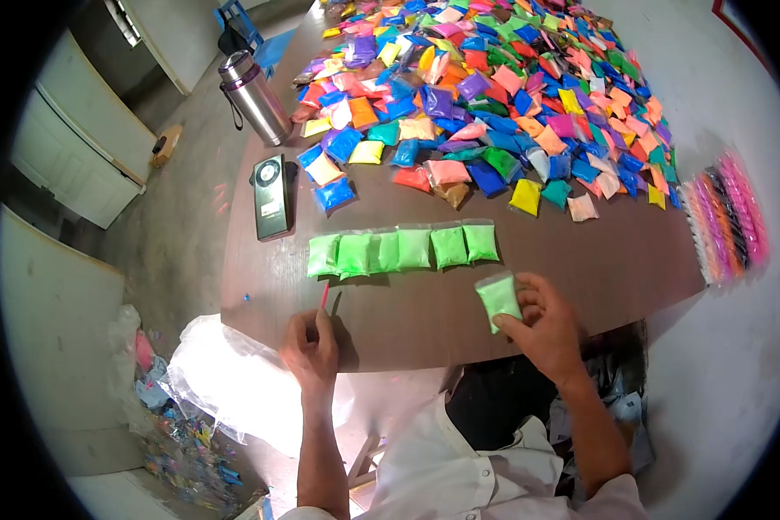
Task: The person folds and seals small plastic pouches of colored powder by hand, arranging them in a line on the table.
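Note:
My right hand (539,322) pinches a small clear packet of pale green material (498,300) by its lower right side, above the table's near edge. My left hand (311,340) is closed around a thin pinkish-red stick (325,295); its tip points away from me, and its lower end is hidden in the fingers. Beyond both hands, several bright green packets (414,247) lie side by side in a row, some overlapping at the left end. The stick's tip is just short of this row.
A large heap of colourful packets (494,95) covers the far table (598,277). A steel flask (256,100) and a dark box-shaped device (273,198) stand at the left. Bagged coloured strips (730,217) lie at the right edge. Clear plastic (208,373) hangs below left.

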### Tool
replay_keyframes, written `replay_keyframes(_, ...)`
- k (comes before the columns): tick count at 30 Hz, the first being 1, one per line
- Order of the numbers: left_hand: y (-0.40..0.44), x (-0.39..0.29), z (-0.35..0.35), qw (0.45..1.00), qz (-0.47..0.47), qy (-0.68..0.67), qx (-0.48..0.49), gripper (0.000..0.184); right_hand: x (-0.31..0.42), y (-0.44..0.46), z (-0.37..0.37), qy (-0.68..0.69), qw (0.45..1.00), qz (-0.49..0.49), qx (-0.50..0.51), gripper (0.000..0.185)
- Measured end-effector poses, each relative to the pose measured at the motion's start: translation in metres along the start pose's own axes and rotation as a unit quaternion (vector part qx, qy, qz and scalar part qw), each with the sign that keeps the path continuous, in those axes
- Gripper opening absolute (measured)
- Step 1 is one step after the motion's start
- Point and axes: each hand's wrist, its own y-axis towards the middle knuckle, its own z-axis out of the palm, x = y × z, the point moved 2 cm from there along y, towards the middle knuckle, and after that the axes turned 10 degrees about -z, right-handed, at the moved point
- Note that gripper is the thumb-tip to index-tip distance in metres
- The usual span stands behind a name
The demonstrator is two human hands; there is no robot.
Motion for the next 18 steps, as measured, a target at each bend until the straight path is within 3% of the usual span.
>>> replay_keyframes(5, -0.002, -0.001, -0.001, 1.000, -0.022, -0.017, 0.003, 0.008, 0.041, 0.041, 0.059, -0.003, 0.998, -0.042, 0.049, 0.053)
replay_keyframes(9, -0.001, -0.008, -0.004, 1.000, -0.001, 0.011, 0.002, 0.013, 0.044, 0.078, 0.103, -0.119, 0.983, -0.132, 0.050, 0.048)
replay_keyframes(18, -0.002, -0.002, -0.005, 1.000, -0.019, -0.001, 0.004, 0.008, 0.056, 0.099, 0.142, -0.224, 0.958, -0.172, 0.046, 0.044)
